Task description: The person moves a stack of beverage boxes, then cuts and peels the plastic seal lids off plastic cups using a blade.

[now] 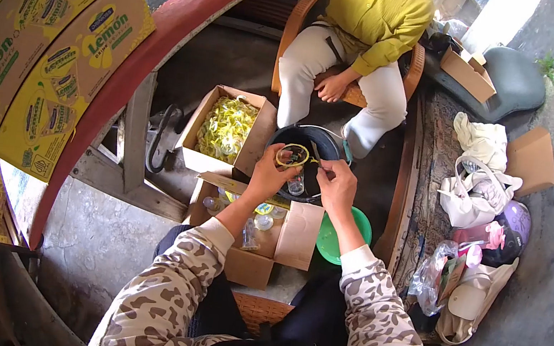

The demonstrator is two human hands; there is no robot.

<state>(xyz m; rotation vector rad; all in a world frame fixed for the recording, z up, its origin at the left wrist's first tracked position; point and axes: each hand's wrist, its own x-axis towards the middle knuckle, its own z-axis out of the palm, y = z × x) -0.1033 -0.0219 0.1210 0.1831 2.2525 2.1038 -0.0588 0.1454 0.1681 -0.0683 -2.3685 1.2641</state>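
Observation:
My left hand (270, 172) is closed round a clear plastic cup (286, 163) with a yellow ring at its rim. Close to that rim, my right hand (337, 185) pinches a thin dark tool (316, 152), its exact kind too small to tell. A bit of yellow strip (312, 160) sticks out between the cup and the right fingers. Both hands are over a black tub (330, 149), where another clear cup shows below. Nearer to me, an open cardboard box (249, 270) holds several clear cups, one with a yellow lid (264, 209).
A cardboard box (196, 119) full of yellow strips (229, 125) stands left of the tub. A green basin (358, 233) sits at right. Opposite, a person in a yellow shirt (378, 11) sits with hands together. Printed lemon-drink cartons (77, 83) are stacked at left; bags (471, 204) lie at right.

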